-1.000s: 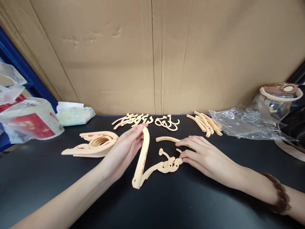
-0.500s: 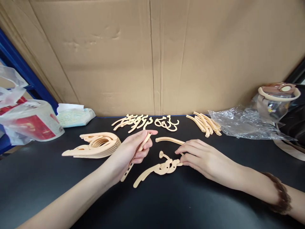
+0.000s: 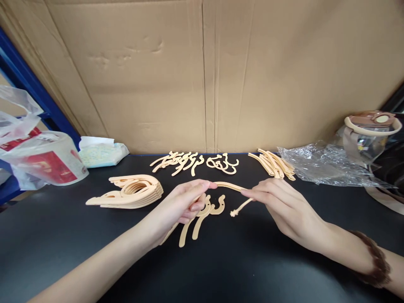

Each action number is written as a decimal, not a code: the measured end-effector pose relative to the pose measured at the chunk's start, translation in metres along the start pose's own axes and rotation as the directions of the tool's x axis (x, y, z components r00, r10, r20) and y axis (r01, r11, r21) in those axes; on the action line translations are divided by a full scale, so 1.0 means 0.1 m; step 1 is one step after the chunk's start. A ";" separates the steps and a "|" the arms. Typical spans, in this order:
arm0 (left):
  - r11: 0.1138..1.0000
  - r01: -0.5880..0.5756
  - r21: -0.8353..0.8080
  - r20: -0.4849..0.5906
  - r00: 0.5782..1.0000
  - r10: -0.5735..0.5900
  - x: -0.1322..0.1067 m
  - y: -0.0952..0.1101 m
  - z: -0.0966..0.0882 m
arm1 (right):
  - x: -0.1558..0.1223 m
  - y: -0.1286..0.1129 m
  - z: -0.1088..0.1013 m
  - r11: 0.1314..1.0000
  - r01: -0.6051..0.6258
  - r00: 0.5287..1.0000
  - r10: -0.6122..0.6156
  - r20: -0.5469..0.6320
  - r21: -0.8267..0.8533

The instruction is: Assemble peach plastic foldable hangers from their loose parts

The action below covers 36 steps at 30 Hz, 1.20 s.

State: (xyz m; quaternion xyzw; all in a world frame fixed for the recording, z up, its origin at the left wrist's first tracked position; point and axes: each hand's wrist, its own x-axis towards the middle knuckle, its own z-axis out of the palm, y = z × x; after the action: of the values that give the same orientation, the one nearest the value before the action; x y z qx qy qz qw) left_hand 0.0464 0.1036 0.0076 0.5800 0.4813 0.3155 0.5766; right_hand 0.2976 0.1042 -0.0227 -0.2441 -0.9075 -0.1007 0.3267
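Note:
My left hand (image 3: 187, 200) is closed around a beige plastic hanger arm (image 3: 169, 234), whose lower end shows beneath the palm; the fingers cover the rest. My right hand (image 3: 279, 202) pinches a thin beige plastic hook (image 3: 243, 206) by one end, its small knobbed tip pointing down-left. Between the hands, a curved beige hanger arm (image 3: 229, 185) lies on the black table, its ends near my fingertips. Just below lie two flat beige pieces with C-shaped ends (image 3: 217, 209), partly hidden by my left hand.
Left stands a stack of folded beige hangers (image 3: 132, 192). Behind are a pile of C-ended pieces (image 3: 181, 162), several hooks (image 3: 222, 163) and a pile of arms (image 3: 273, 164). Clear plastic film (image 3: 318, 166), a drink bottle (image 3: 368, 134), a wipes pack (image 3: 102, 152) and a bagged roll (image 3: 53, 160) flank them.
My right hand has lifted the thin hook from the table pieces and moved slightly right. The C-ended pieces have shifted apart and left. My left hand still grips its arm.

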 end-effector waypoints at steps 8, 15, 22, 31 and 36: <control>0.583 -0.458 0.671 0.244 0.879 0.409 -0.13 -0.07 0.06 | 0.02 -0.07 -0.06 0.987 0.161 0.984 -0.160 -0.076 0.017; 0.551 -0.546 0.631 0.358 0.835 0.417 -0.19 -0.09 0.23 | -0.01 -0.14 -0.17 0.979 0.172 0.979 -0.182 -0.090 -0.109; 0.553 -0.529 0.643 0.274 0.834 0.478 -0.18 -0.07 0.16 | 0.01 -0.14 -0.19 0.985 0.101 0.984 -0.120 -0.133 -0.141; 0.513 -0.459 0.726 0.131 0.824 0.552 -0.13 -0.16 0.11 | -0.03 -0.07 -0.06 0.995 0.101 0.981 -0.103 -0.165 -0.023; 0.425 -0.490 0.761 0.180 0.790 0.587 -0.12 -0.18 0.12 | 0.02 -0.15 -0.08 0.970 0.207 0.976 -0.214 -0.047 -0.130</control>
State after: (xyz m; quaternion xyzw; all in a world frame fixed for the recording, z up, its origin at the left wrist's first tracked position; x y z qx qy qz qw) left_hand 0.0494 0.0856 -0.0094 0.8727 0.3884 0.2754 0.1080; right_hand 0.2930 0.0891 -0.0162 -0.1631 -0.9099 -0.1984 0.3256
